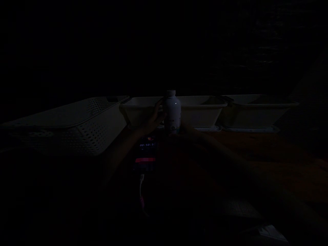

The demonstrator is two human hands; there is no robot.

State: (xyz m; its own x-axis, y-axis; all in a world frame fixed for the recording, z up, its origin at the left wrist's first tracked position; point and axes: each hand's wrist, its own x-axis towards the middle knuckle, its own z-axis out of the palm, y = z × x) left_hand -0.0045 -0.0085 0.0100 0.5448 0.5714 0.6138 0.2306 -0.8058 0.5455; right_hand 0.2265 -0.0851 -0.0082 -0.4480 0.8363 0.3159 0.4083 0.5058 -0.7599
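The scene is very dark. A small white bottle (172,111) with a white cap stands upright on the table, in front of a pale tub. My left hand (154,120) reaches in from below and curls its fingers against the bottle's left side. My right hand (185,131) lies at the bottle's lower right, by its base; its fingers are lost in the dark. A phone (147,154) with a lit timer screen lies flat just below my left hand.
A white perforated basket (77,128) stands at the left. Two pale rectangular tubs, one in the middle (202,114) and one at the right (256,114), line the back of the wooden table (282,164). A white cable (141,191) runs from the phone towards me.
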